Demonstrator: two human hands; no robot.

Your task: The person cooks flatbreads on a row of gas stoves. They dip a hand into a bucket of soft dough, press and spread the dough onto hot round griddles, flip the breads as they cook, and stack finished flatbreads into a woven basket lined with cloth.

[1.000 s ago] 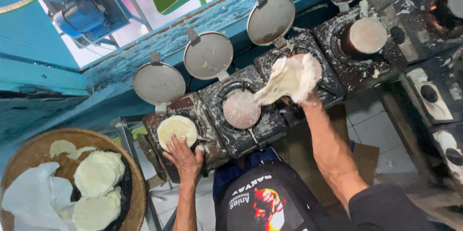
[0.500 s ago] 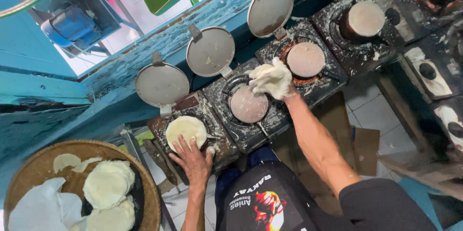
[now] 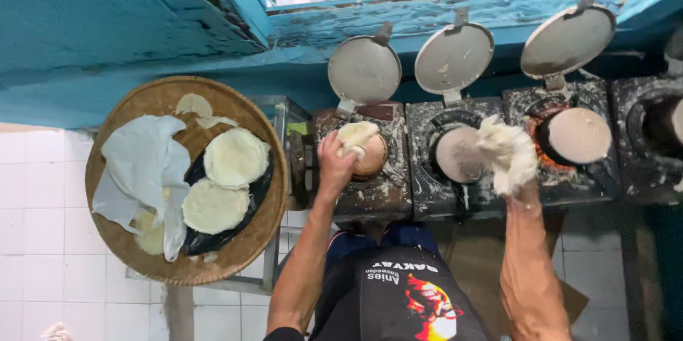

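The left hand (image 3: 334,163) pinches the flatbread (image 3: 356,134) at its 7 o'clock edge, fingers closed on it, over the left pan (image 3: 373,159). It looks thin, limp and tearable. The right hand (image 3: 516,170) clutches a soft cloth wad (image 3: 505,152).

Basket: round woven tray (image 3: 128,117) at left, on a metal stand.
Basket contents: two pale flat rounds (image 3: 235,157) on a dark sheet (image 3: 260,188), white paper (image 3: 139,163) beside them.
Right stove: pan with a pale round (image 3: 580,134), glowing burner beneath.
Lids: three hinged round lids (image 3: 364,69) tilted up behind the stoves.
Backdrop: blue wooden ledge (image 3: 128,21).
Floor: white tiles (image 3: 43,270).
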